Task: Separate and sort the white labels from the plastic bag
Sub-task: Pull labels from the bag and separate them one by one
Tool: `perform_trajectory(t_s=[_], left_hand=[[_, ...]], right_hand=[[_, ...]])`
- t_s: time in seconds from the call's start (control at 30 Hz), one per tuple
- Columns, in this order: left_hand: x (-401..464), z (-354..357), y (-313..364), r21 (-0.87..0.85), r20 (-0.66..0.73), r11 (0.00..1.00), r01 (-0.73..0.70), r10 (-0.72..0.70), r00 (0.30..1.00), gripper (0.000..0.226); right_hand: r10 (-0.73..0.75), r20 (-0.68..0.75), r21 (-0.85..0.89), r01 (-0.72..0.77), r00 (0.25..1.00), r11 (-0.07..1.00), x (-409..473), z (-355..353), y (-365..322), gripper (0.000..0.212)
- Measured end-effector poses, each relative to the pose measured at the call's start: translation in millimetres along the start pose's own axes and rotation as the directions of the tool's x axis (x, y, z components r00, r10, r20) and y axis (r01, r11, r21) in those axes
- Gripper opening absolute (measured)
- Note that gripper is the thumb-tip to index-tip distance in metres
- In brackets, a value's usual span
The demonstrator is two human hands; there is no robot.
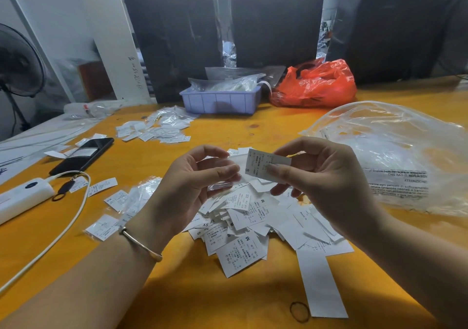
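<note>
A heap of white printed labels (255, 222) lies on the orange table (228, 298) in front of me. Above it my right hand (321, 176) pinches one white label marked S (266, 165) between thumb and fingers. My left hand (195, 187) holds a small clear plastic sleeve (222, 183) next to that label, fingers curled around it. Several sleeved labels (114, 209) lie to the left of the heap. A large clear plastic bag (395, 156) with printed warnings lies at the right.
A phone (83, 155), a white power bank (22, 197) and its cable (63, 230) sit at the left. Another pile of labels (157, 128) lies further back, near a purple bin (220, 100) and a red bag (316, 85). A long white strip (319, 283) and a rubber band (300, 312) lie near me.
</note>
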State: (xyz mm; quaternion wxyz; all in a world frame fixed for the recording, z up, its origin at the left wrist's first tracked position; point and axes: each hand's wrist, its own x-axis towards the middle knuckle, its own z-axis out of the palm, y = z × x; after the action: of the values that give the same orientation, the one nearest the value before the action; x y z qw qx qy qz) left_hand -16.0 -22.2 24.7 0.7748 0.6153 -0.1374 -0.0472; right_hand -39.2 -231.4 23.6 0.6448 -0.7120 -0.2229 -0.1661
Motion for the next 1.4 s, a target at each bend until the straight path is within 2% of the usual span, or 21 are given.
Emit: perform_trajectory(t_s=[0.23, 0.47, 0.53, 0.6, 0.67, 0.7, 0.77, 0.8, 0.87, 1.0, 1.1, 1.17, 1.3, 1.4], left_hand=[[0.0, 0.1, -0.7, -0.019, 0.026, 1.000, 0.007, -0.007, 1.000, 0.035], [-1.3, 2.2, -1.1, 0.012, 0.025, 1.000, 0.024, -0.025, 0.999, 0.040], [-1.5, 3.0, -0.2, 0.026, 0.007, 0.999, 0.022, -0.022, 1.000, 0.040], [-1.1, 2.3, 0.6, 0.035, -0.026, 0.999, 0.014, -0.013, 1.000, 0.038], [-1.1, 1.5, 1.5, 0.043, -0.045, 0.999, 0.008, -0.006, 0.999, 0.038], [-1.5, 1.4, 1.6, 0.042, -0.042, 0.999, 0.004, -0.002, 0.999, 0.038], [-2.3, 2.4, 1.0, 0.038, -0.018, 0.999, -0.008, 0.009, 1.000, 0.039], [-2.7, 3.1, 0.5, 0.039, 0.001, 0.999, -0.016, 0.016, 1.000, 0.037], [-3.3, 5.0, -0.4, 0.049, 0.049, 0.998, -0.032, 0.029, 0.998, 0.031], [-4.6, 4.5, -0.7, 0.153, 0.125, 0.987, -0.038, 0.019, 0.992, 0.029], [-5.9, 3.6, -2.1, 0.350, 0.194, 0.934, -0.072, 0.002, 0.981, 0.022], [-6.5, 4.6, -3.1, 0.415, 0.216, 0.907, -0.070, -0.023, 0.976, 0.015], [-7.4, 6.1, -2.6, 0.428, 0.205, 0.898, -0.097, 0.008, 0.979, 0.021], [-7.4, 5.5, -2.2, 0.424, 0.179, 0.897, -0.124, 0.051, 0.983, 0.019]], right_hand=[[0.102, 0.132, -0.039, -0.098, 0.986, 0.994, -0.9, 1.1, 0.9, 0.010], [0.120, 0.191, -0.074, -0.107, 0.974, 0.991, -1.3, 1.0, 3.7, 0.011], [0.115, 0.154, -0.024, -0.113, 0.981, 0.993, -0.2, 0.0, 3.4, 0.013], [0.111, 0.040, 0.017, -0.111, 0.993, 0.994, 2.3, -3.1, 2.5, 0.020], [0.092, -0.036, -0.082, -0.095, 0.995, 0.992, 4.8, -7.3, 3.9, 0.024], [0.089, -0.006, -0.161, -0.089, 0.996, 0.983, 5.1, -6.7, 2.8, 0.023], [0.107, 0.157, -0.254, -0.064, 0.982, 0.965, 2.3, -1.1, 1.4, 0.009], [0.111, 0.220, -0.287, -0.044, 0.969, 0.957, -0.1, 3.1, 0.8, 0.017], [0.072, 0.256, -0.296, 0.007, 0.964, 0.955, -1.9, 8.8, 1.2, 0.030], [0.041, 0.178, -0.197, -0.005, 0.983, 0.980, 3.1, 3.0, 3.5, 0.012], [0.000, 0.164, -0.285, 0.048, 0.986, 0.957, 4.1, -1.1, 3.5, 0.010], [-0.026, 0.186, -0.363, 0.093, 0.982, 0.927, 3.4, -0.5, 2.1, 0.010], [-0.033, 0.240, -0.372, 0.123, 0.970, 0.920, 4.3, -3.6, -2.0, 0.021], [-0.117, 0.116, -0.269, 0.145, 0.986, 0.952, 7.0, -10.9, -7.2, 0.005]])
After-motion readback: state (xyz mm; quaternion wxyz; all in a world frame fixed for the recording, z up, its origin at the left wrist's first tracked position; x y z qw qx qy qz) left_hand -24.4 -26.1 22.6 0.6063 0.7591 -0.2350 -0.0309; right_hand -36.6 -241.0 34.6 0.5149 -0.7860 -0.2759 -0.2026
